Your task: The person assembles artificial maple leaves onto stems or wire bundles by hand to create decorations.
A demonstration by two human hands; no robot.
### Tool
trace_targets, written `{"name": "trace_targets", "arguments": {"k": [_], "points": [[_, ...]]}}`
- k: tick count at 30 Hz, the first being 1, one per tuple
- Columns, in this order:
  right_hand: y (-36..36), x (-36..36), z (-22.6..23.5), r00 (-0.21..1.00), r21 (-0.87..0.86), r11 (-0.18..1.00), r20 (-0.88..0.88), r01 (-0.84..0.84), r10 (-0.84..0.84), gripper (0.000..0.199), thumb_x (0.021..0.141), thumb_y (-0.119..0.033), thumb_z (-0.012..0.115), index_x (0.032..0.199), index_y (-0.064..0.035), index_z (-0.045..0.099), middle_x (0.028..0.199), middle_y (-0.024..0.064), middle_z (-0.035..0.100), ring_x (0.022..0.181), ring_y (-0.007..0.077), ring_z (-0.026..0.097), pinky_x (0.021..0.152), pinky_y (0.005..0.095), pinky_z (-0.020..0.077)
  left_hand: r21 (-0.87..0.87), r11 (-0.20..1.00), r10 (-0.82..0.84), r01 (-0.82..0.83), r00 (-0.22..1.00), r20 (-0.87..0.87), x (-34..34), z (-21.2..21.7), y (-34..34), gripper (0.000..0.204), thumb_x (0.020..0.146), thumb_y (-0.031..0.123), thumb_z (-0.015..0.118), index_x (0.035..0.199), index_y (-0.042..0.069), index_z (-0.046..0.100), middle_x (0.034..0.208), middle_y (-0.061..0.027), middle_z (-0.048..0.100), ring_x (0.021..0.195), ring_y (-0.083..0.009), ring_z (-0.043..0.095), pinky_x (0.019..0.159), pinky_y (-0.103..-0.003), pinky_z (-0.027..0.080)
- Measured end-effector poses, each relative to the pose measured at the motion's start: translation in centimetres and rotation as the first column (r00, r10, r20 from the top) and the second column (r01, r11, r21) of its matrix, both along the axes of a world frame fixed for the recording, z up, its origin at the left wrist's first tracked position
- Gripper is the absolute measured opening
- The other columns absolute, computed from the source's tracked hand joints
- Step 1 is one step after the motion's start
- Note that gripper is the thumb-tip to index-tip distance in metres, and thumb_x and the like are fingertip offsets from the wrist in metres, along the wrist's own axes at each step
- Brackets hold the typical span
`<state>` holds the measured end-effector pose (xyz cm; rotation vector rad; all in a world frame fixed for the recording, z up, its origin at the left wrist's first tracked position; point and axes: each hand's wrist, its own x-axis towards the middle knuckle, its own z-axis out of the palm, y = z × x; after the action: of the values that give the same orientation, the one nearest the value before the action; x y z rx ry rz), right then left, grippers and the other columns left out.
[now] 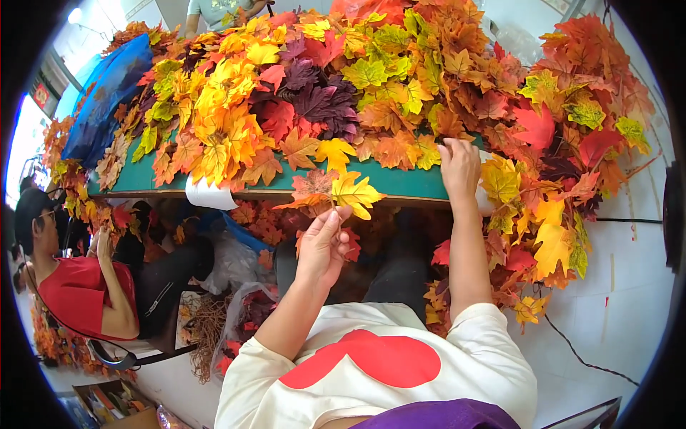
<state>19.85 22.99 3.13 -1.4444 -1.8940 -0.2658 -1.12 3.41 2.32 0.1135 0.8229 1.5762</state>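
In the head view, the left hand (pixel 321 247) is raised in front of the near edge of a green, flat-topped surface (pixel 421 183). Its grip is closed, with thumb and forefinger pressed together on the thin stem end of a yellow, maple-shaped artificial leaf (pixel 359 193). This leaf spreads just above the fingertips, and a brownish-orange, maple-shaped artificial leaf (pixel 312 187) is just beside it, on the left; I cannot tell if its stem is also between the fingers. The right hand (pixel 459 170) is at the near edge of the surface, with its fingers bent, next to a thick heap of yellow, orange, red and green artificial leaves (pixel 229 136). Whether this second grip has hold of something, I cannot tell. Dark purple, maple-shaped leaves (pixel 323 102) lie in the middle of the heap. A white, curved sheet (pixel 209 194) hangs at the edge, to the left of the left hand. At the far left are a blue plastic bag (pixel 111 100) and, below it, a seated person in a red shirt (pixel 86 299), with hands raised near more leaves.
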Motion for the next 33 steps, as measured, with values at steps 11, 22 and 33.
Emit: {"name": "trace_targets", "arguments": {"k": [11,22,33], "points": [[4.0,3.4,-2.0,0.969,-0.387,0.921,-0.241,-0.037,-0.063,0.014,0.074,-0.015,0.062,0.074,-0.0020,0.066,0.074,0.0136,0.064,0.072,0.0293,0.061,0.069,0.0377,0.0466,0.002,0.998,-0.069,0.069,0.996,0.053,0.0,-0.4,-0.6,0.013,0.088,0.017,0.054,0.097,0.009,0.058,0.098,-0.0041,0.062,0.058,-0.0071,0.053,0.047,-0.018,0.042],[3.7,3.3,-2.0,0.881,-0.365,0.854,-0.431,-0.370,0.197,0.012,0.073,-0.008,0.061,0.084,-0.0031,0.060,0.072,0.0085,0.063,0.067,0.0209,0.061,0.064,0.0308,0.0469,0.004,0.995,-0.098,0.098,0.992,0.076,0.3,-0.4,-0.8,0.012,0.088,0.017,0.054,0.096,0.010,0.058,0.096,-0.0039,0.063,0.058,-0.0066,0.053,0.047,-0.017,0.042],[4.4,2.4,-1.3,0.956,-0.171,0.985,0.289,0.006,0.045,0.008,0.074,-0.006,0.057,0.073,-0.0076,0.065,0.078,0.0116,0.059,0.078,0.0290,0.058,0.068,0.0378,0.0464,0.011,0.994,-0.108,0.107,0.990,0.091,0.3,-0.3,-1.1,0.011,0.087,0.017,0.055,0.095,0.011,0.058,0.095,-0.0040,0.063,0.059,-0.0062,0.052,0.048,-0.018,0.042]]}}
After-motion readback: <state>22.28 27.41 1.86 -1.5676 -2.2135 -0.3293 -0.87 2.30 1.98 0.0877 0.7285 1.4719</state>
